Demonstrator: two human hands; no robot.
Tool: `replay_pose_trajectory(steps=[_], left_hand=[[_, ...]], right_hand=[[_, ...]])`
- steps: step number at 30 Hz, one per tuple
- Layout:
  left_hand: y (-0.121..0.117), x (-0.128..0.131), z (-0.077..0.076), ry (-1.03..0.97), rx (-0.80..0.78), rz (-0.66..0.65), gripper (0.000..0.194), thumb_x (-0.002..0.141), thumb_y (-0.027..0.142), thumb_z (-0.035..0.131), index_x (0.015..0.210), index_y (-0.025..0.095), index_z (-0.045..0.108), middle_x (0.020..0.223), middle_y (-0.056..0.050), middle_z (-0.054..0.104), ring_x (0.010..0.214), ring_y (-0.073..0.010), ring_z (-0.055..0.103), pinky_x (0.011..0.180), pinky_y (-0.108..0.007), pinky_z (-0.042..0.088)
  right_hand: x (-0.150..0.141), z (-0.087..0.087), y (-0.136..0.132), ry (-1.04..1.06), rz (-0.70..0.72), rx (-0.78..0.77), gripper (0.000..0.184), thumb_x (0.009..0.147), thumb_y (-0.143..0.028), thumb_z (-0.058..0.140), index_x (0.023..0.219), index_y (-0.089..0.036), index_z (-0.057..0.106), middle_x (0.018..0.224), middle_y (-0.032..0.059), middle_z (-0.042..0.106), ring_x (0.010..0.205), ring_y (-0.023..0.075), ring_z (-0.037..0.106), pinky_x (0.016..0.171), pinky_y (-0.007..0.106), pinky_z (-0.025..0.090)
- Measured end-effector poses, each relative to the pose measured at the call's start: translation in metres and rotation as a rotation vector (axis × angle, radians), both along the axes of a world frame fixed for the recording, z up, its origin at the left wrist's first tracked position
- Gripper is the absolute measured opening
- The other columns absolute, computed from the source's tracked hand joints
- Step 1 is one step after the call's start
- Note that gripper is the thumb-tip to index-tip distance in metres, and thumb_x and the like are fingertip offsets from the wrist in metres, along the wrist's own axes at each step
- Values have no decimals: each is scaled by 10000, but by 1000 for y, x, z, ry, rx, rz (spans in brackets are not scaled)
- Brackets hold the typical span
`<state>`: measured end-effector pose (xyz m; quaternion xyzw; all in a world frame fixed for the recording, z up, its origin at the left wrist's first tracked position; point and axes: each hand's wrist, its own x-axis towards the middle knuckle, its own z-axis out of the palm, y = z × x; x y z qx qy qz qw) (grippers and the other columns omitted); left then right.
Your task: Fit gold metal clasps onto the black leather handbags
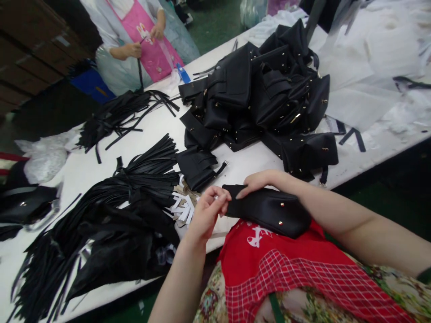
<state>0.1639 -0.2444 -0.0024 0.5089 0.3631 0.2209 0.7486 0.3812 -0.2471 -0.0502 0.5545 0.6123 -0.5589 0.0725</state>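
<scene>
A black bag (269, 208) with gold studs on its end lies on its side at the table's front edge, against the red apron (249, 264). My right hand (257, 181) is closed on its upper edge, thumb pressed on the near side. At the bag's left end my left hand (210, 206) pinches the edge between thumb and fingers. A small white spot shows between those fingers; what it is I cannot make out. Beyond my hands sits a smaller-looking black bag (197, 166) with a buckled strap.
Many black bags (232, 85) are heaped at the back. Bundles of black strips (134, 175) spread over the left, near white paper scraps (183, 208). White sheets (363, 58) cover the right. Across the white table (242, 157), a person in a pink apron (148, 31) handles a strip.
</scene>
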Motion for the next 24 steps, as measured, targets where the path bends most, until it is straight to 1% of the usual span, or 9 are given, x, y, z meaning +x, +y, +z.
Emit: replay_pose_trajectory(steps=[2, 5, 9, 12, 16, 18, 20, 22, 24], left_hand=[[12, -23, -7, -103, -96, 178, 245, 785, 280, 703, 770, 168, 486, 792, 15, 574, 494, -23, 381, 440, -158, 252], [20, -47, -16, -177, -115, 307, 272, 713, 246, 738, 747, 172, 479, 719, 32, 546, 479, -25, 373, 416, -144, 231], [17, -60, -25, -171, -105, 357, 205, 676, 186, 700, 795, 174, 534, 684, 35, 563, 456, -35, 375, 401, -150, 237], [13, -63, -32, -122, -125, 379, 124, 664, 170, 641, 768, 147, 578, 652, 28, 553, 443, -35, 375, 395, -158, 228], [10, -66, -38, -163, -151, 400, 57, 658, 160, 573, 704, 153, 538, 612, 42, 492, 429, -40, 365, 386, -164, 204], [9, -69, -41, -170, -183, 415, 60, 652, 166, 552, 680, 165, 499, 595, 53, 453, 418, -42, 346, 380, -168, 185], [8, -72, -44, -169, -217, 422, 82, 660, 200, 553, 675, 172, 478, 592, 56, 428, 417, -45, 333, 382, -173, 172], [7, -75, -47, -171, -212, 424, 156, 703, 278, 574, 670, 174, 463, 600, 56, 420, 425, -44, 320, 388, -176, 169], [6, -76, -50, -133, -168, 424, 271, 753, 374, 608, 665, 176, 444, 586, 62, 409, 432, -41, 294, 398, -175, 165]], right_hand=[[10, 2, -10, 42, 32, -34, 726, 710, -722, 633, 1050, -88, 728, 978, 130, 745, 850, 262, 705, 728, 308, 531], [22, 1, -22, 131, 6, -39, 665, 708, -635, 688, 1132, -123, 699, 1073, 117, 735, 939, 282, 692, 793, 309, 531], [30, -5, -30, 234, -79, -54, 534, 703, -546, 738, 1066, -154, 722, 1046, 97, 747, 960, 306, 685, 792, 310, 538], [36, -9, -35, 309, -120, -95, 501, 699, -505, 762, 1056, -157, 716, 1051, 82, 745, 959, 295, 686, 795, 305, 548], [53, -6, -47, 321, -229, -117, 462, 737, -490, 732, 1039, -143, 698, 1042, 84, 748, 935, 287, 699, 785, 337, 572], [69, -1, -56, 349, -337, -100, 451, 768, -480, 710, 1070, -145, 682, 1055, 86, 746, 948, 285, 702, 799, 356, 576], [89, 7, -66, 401, -496, -65, 442, 775, -456, 720, 1094, -155, 673, 1063, 85, 745, 957, 283, 705, 810, 367, 578], [111, 14, -76, 463, -722, -12, 429, 742, -420, 767, 1079, -170, 677, 1031, 80, 754, 913, 275, 718, 792, 367, 584], [133, 17, -84, 505, -966, 75, 387, 711, -396, 796, 1025, -196, 687, 948, 61, 769, 813, 254, 732, 752, 356, 592]])
